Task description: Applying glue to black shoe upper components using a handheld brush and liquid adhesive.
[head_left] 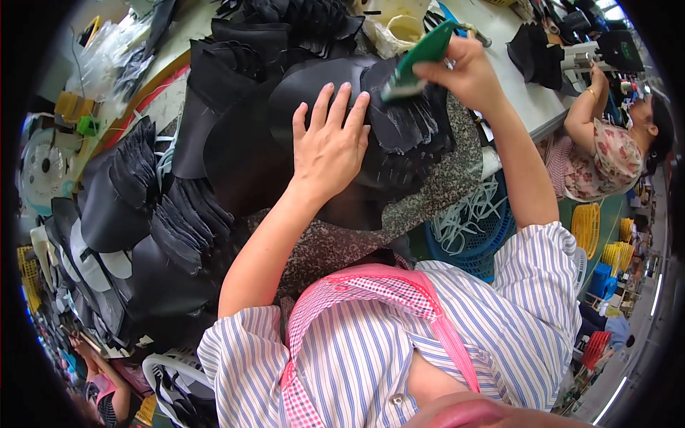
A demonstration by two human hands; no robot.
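Note:
My left hand point(328, 146) lies flat with its fingers spread on a black leather-like piece point(307, 89). In my right hand point(467, 75) is a green-handled brush point(422, 60), gripped by the handle. Its pale bristle end points down and left, against a fanned stack of black pieces point(399, 118) with rough, whitish-streaked edges. That stack rests near the right side of a speckled stone slab point(446, 182). Beyond the brush stands a cream-coloured pot point(404, 32) with smeared walls.
More stacked black pieces point(193, 221) crowd the left and far side. A blue basket point(492, 246) of pale strips point(467, 214) sits below the slab's right edge. One co-worker point(606, 153) is at the right, another point(107, 389) at lower left. A fan point(48, 167) stands far left.

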